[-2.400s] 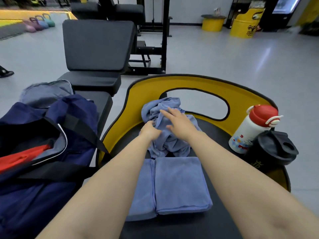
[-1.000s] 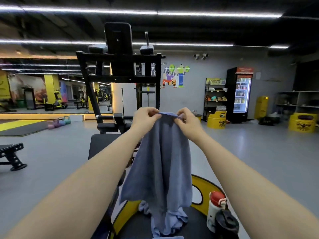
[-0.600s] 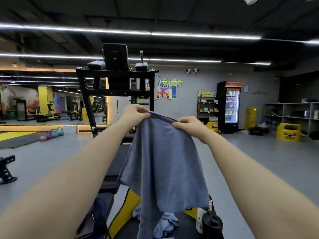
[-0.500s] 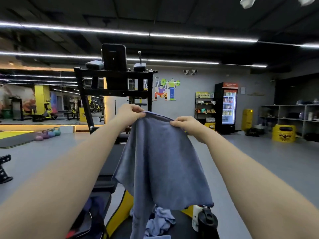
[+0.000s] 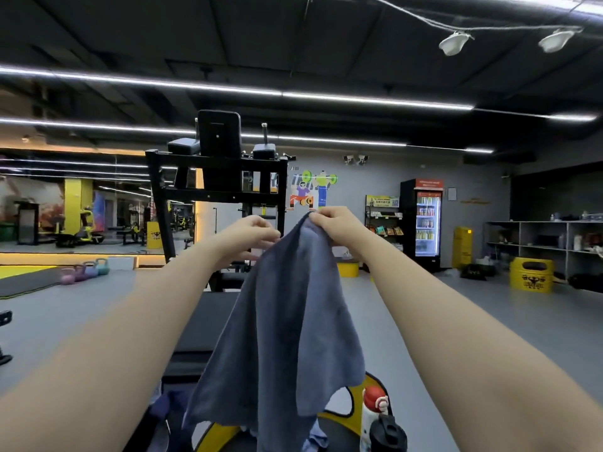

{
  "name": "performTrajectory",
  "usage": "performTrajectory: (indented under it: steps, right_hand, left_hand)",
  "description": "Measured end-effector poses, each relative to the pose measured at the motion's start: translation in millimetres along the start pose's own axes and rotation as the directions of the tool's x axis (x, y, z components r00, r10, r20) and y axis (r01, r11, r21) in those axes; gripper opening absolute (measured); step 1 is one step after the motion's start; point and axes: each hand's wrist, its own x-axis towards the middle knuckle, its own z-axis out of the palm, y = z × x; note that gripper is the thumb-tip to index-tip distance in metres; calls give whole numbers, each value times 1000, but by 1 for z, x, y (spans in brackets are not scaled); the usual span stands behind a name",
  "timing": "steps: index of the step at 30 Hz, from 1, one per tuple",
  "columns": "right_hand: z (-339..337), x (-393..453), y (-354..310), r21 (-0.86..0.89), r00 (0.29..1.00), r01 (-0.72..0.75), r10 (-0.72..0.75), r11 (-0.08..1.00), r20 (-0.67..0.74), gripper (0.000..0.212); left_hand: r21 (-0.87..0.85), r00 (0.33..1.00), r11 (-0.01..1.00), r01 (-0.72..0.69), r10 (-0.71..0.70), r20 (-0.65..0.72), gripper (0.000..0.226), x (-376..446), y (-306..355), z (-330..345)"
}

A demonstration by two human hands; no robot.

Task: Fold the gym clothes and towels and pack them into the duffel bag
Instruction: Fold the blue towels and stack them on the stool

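Soft matt blue cloth towel [image 5: 287,321], glossy plastic bottle [image 5: 372,415], smooth grey floor [image 5: 489,321]

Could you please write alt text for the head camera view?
A person's right hand pinches the top of a grey-blue towel held up in a gym, while the left hand touches its upper edge. Below stand a red-capped bottle and a black shaker.

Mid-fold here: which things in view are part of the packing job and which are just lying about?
Job:
blue towel, pinched by right hand
left hand at its edge, grip unclear
duffel bag

Lying about:
red-capped bottle
black shaker
kettlebells
drinks fridge
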Motion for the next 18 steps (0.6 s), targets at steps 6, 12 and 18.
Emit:
performTrajectory:
  steps: [6,12,18]
  right_hand:
    - [-3,3,-13,-213,985,169,-160,962,61,15]
    - [-21,4,9,-266,996,71,-55,961,68,14]
    - [-33,1,26,-344,1000,-15,17,939,5,10]
  left_hand:
    - [24,977,982,-188,189,-100,10,11,11,28]
    - [-9,958,985,-172,166,-235,11,19,10,22]
    - [-9,948,993,-116,108,-299,6,24,-2,16]
